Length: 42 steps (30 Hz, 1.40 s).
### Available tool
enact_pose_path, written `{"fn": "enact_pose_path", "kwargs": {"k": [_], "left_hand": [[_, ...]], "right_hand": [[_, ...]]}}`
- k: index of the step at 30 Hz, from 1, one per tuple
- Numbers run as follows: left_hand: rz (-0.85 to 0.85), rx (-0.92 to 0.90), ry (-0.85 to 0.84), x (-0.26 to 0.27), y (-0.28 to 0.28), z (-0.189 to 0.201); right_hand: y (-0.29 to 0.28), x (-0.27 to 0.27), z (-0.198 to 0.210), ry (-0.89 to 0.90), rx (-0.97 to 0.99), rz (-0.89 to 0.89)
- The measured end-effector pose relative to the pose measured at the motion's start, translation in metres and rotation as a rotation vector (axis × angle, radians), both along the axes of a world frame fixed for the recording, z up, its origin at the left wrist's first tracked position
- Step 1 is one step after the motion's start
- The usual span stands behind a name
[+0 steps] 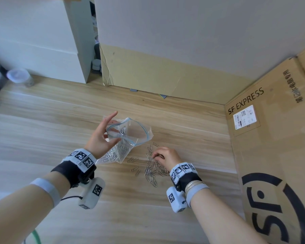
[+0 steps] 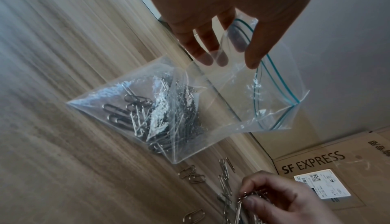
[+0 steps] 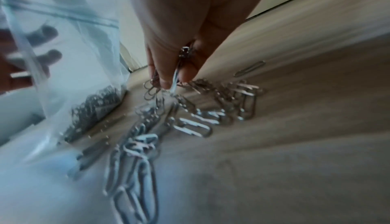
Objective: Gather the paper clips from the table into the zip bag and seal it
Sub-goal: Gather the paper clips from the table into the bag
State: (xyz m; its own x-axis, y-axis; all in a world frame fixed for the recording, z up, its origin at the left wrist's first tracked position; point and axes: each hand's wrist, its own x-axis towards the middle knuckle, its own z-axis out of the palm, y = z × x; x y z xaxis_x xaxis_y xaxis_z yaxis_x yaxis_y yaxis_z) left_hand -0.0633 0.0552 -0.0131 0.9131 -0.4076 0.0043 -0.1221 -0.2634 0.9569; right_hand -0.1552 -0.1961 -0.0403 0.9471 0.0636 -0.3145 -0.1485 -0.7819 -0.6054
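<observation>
Nearest on the pale wood-grain table (image 1: 42,120), the right hand (image 1: 167,156) is down among a loose scatter of paper clips (image 1: 151,170), its curled fingers (image 3: 164,70) and thumb pinching a small bunch of them just above the heap. The clips are thin bent silver wire, long rounded loops, shiny, lying tangled and crossed over each other, with a few strays off to the left of the pile. Just left and a little farther, the left hand (image 1: 102,136) holds the zip bag (image 1: 128,136) by its rim: the thumb presses the outside of the near wall while the other fingers (image 2: 202,44), fairly straight, sit behind the plastic, keeping the mouth gaping wide toward the right. The bag is clear, crinkly film with a blue-green zip line along its opening; its bottom rests on the table and sags with a dark, dense clump of clips already inside. To the far right stands a brown cardboard box (image 1: 271,138) printed SF EXPRESS with a white label. Farther back, a white and tan cardboard panel (image 1: 165,59) rises from the table.
</observation>
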Motion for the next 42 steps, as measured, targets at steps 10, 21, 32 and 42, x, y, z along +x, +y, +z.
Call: {"fn": "enact_pose_path", "kwargs": {"k": [10, 21, 32, 42], "left_hand": [[-0.023, -0.019, -0.018, 0.005, -0.004, -0.004], [-0.029, -0.035, -0.031, 0.005, -0.006, 0.0], [0.008, -0.018, -0.013, 0.007, 0.003, -0.005], [0.013, -0.005, -0.011, 0.004, 0.0, -0.003]], "right_hand": [[0.002, 0.031, 0.085, -0.117, 0.048, -0.059], [0.072, 0.085, 0.087, -0.165, 0.011, 0.204], [0.001, 0.058, 0.034, 0.123, -0.224, 0.065], [-0.003, 0.005, 0.003, 0.212, -0.142, 0.192]]}}
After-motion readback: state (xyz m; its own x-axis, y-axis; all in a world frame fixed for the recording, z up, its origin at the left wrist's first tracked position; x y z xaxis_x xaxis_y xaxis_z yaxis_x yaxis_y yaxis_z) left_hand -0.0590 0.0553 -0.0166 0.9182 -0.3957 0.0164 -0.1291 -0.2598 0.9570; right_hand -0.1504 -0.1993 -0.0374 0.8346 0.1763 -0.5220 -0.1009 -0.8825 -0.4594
